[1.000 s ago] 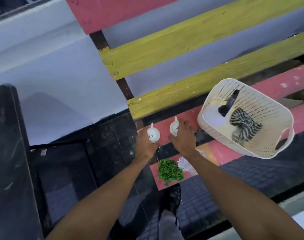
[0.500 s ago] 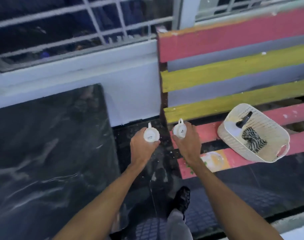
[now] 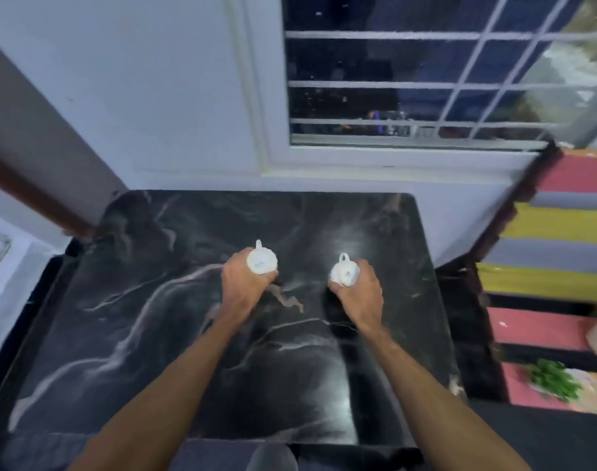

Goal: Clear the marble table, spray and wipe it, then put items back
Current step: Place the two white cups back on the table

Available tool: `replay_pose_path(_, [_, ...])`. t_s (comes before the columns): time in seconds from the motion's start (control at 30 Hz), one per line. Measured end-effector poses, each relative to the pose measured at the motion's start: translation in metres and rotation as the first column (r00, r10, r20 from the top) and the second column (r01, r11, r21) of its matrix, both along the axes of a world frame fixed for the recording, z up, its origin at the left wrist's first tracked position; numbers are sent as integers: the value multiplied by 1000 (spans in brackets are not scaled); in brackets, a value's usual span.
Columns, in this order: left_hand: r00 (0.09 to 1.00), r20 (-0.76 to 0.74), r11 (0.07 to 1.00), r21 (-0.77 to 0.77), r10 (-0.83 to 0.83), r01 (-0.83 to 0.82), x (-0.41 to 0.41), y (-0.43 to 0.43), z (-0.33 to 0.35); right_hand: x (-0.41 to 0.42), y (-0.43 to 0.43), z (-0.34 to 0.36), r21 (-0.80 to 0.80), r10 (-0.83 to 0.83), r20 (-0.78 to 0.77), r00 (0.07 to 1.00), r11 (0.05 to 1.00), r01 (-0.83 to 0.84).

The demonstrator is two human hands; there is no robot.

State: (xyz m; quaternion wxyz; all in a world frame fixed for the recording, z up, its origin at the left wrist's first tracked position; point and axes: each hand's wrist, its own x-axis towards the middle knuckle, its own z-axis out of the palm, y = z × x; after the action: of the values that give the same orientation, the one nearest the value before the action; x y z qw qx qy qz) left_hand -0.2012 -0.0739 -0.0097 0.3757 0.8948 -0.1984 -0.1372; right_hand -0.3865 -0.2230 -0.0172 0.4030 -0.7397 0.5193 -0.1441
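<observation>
A black marble table with white veins fills the middle of the view. Over its far half my left hand grips a small white cup whose handle points away from me. My right hand grips a second white cup, a hand's width to the right. Both cups are upside down, bases facing up. I cannot tell whether they touch the marble or hang just above it.
A striped pink, yellow and grey bench stands to the right of the table, with a small green plant on its seat. A white wall and a barred window lie behind the table.
Both hands have carried the two cups left from beside the bench to over the marble table. The view has swung left, so the white basket is almost out of sight.
</observation>
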Motion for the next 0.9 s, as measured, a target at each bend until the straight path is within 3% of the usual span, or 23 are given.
replay_pose_path(0.3, [998,-31,995,83,59,-56,99,74,-26,104,41,-28,-8,108,-149,983,994,-110])
replay_pose_path(0.53, [994,-101,996,74,46,-38,116,84,-39,124,43,-33,-71,57,-193,980,995,-71])
replay_pose_path(0.9, [995,-90,999,2,44,-44,159,64,-42,129,17,-38,-159,-71,-230,970,987,35])
